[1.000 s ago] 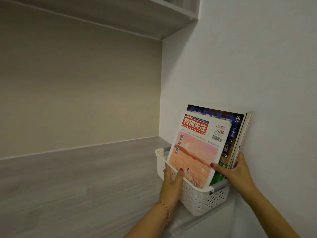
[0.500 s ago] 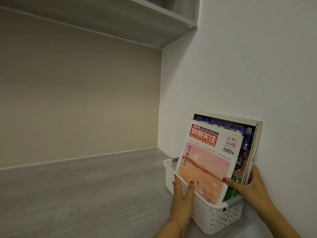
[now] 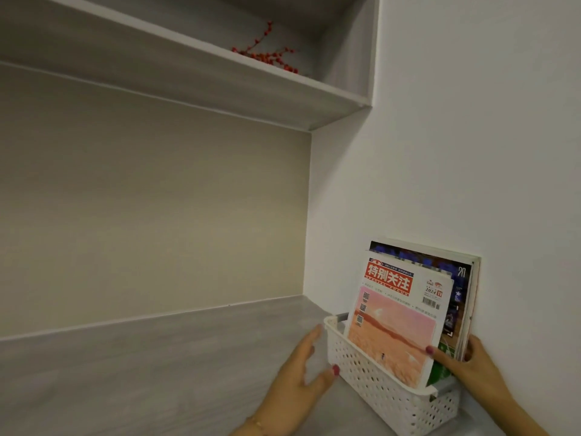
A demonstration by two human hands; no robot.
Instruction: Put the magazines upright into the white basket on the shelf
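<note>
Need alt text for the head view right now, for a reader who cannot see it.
Magazines stand upright in a white basket on a grey shelf beside a white wall. The right hand pinches them; the left hand is open beside the basket.

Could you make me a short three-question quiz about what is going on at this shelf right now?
1. True or false: the magazines stand upright inside the white basket.
2. Which hand keeps a grip on the magazines? A) left hand B) right hand C) both
3. Fill in: on the upper shelf lies a sprig of small ____ berries.

Key:
1. True; they lean slightly toward the wall.
2. B; its fingers pinch their right edge, while the left hand is open beside the basket.
3. Red.
</note>
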